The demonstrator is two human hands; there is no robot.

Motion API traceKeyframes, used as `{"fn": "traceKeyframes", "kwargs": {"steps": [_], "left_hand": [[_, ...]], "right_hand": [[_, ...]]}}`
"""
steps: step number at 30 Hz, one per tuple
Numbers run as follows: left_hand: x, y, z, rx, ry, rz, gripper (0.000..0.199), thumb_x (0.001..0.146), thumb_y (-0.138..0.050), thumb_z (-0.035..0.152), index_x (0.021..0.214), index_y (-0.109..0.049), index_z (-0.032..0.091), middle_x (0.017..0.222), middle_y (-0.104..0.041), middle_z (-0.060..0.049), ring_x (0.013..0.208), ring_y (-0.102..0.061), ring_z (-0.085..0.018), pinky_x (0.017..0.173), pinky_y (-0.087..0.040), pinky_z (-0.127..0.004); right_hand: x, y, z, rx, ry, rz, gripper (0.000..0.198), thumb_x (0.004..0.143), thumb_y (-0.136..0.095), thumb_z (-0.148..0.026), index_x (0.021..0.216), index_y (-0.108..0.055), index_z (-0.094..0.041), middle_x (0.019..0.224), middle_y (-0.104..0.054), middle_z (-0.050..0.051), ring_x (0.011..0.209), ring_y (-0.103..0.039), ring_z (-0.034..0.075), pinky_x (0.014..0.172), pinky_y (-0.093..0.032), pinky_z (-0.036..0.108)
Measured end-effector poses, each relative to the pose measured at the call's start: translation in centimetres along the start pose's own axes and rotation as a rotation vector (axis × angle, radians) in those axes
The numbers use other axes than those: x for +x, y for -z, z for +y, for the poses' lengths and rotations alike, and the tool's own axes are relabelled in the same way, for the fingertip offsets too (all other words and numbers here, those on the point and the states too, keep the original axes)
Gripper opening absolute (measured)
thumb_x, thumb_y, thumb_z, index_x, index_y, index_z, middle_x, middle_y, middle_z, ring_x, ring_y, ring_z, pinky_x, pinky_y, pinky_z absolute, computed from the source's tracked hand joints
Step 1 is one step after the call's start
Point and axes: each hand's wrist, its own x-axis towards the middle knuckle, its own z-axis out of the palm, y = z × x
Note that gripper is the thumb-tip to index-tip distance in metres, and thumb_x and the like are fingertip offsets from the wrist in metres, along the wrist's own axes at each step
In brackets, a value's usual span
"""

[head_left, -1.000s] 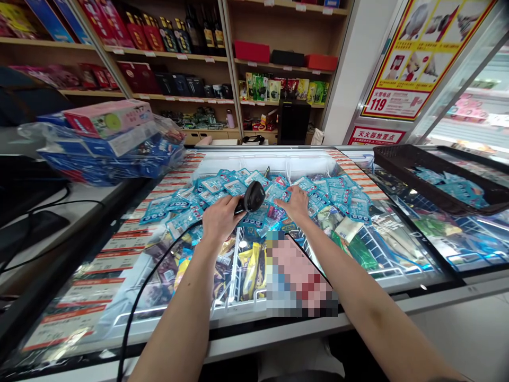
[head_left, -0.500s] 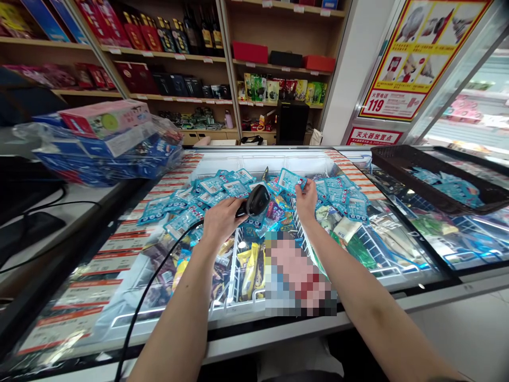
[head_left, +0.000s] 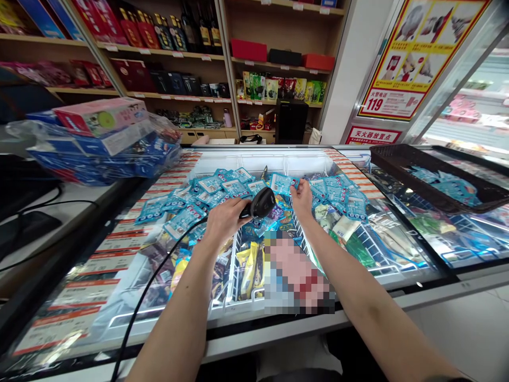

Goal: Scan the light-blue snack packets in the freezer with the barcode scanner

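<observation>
My left hand (head_left: 226,220) is closed around the handle of a black barcode scanner (head_left: 263,202), and its cable trails down to the left. The scanner's head points toward the right. Between the fingers of my right hand (head_left: 301,197) is the right edge of a blue packet (head_left: 281,183), held by a pinch with its printed label side showing. Many similar blue packets (head_left: 210,184) are spread on the glass top of a freezer (head_left: 131,297), left and right of my hands. Wire baskets of wrapped goods show through the glass.
A brown plastic basket (head_left: 441,180) holding blue packets stands at the right. Boxes in clear plastic wrap (head_left: 107,138) are stacked at the left. Shelves (head_left: 170,53) of bottles and boxes line the back. Price labels (head_left: 83,289) run along the freezer's left side.
My right hand has moved slightly left and down with the blue packet, which now lies flatter. The scanner in my left hand has shifted a little to the right.
</observation>
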Motion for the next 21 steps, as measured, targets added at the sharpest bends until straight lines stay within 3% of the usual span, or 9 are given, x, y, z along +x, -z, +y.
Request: {"fn": "traceKeyframes", "kwargs": {"steps": [21], "left_hand": [[0.0,0.11,0.24,-0.012,0.056,0.0,0.041,0.081,-0.05,0.044,0.118,-0.051,0.027,0.102,-0.063,-0.005,0.095,-0.057,-0.022,0.067,-0.041,-0.029]], "right_hand": [[-0.23,0.1,-0.34,-0.027,0.008,-0.02,0.036,0.087,-0.035,-0.034,0.119,-0.039,-0.016,0.082,-0.058,0.003,0.07,-0.055,0.015,0.065,-0.042,0.025]]}}
